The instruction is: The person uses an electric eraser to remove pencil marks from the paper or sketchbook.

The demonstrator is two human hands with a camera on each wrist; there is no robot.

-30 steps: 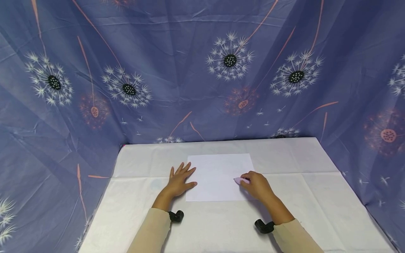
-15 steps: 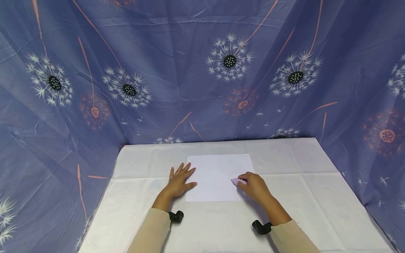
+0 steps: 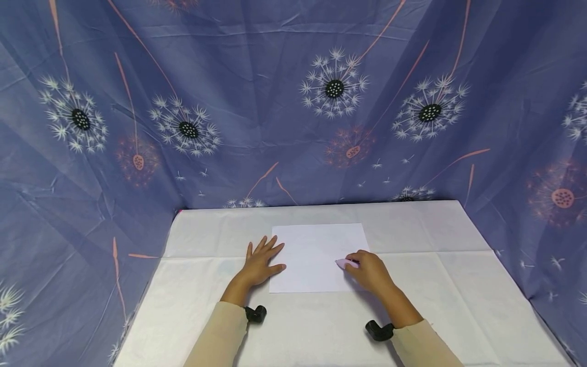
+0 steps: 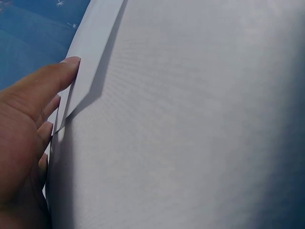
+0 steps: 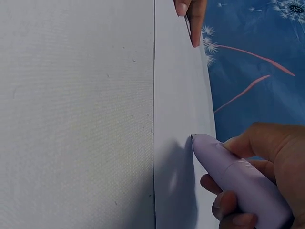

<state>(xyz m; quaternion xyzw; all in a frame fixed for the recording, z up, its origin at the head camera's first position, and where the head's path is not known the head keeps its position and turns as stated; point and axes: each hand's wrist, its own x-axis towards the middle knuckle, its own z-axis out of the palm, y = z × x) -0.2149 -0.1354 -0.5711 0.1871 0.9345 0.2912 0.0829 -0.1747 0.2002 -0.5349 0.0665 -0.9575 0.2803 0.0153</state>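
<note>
A blank white sheet of paper [image 3: 312, 244] lies in the middle of the table in the head view. My left hand [image 3: 258, 265] rests along its left edge, fingers spread, thumb and fingertips over the paper. In the left wrist view the thumb [image 4: 69, 71] lies at the sheet's edge, which casts a shadow. My right hand [image 3: 370, 269] grips a thick lilac pen-shaped tool [image 3: 347, 263] over the right half of the sheet. Its small metal tip [image 5: 193, 137] points left and meets its shadow on the paper in the right wrist view. The exact kind of tool I cannot tell.
A white creased cloth [image 3: 458, 306] covers the table. Behind and at both sides hangs a blue curtain [image 3: 257, 102] with dandelion prints. Black wrist cameras sit on both wrists, the left camera [image 3: 256, 314] and the right camera [image 3: 379, 330], near beige sleeves.
My right hand has shifted slightly left over the sheet with the lilac tool, then stayed almost still. My left hand and the paper keep their places.
</note>
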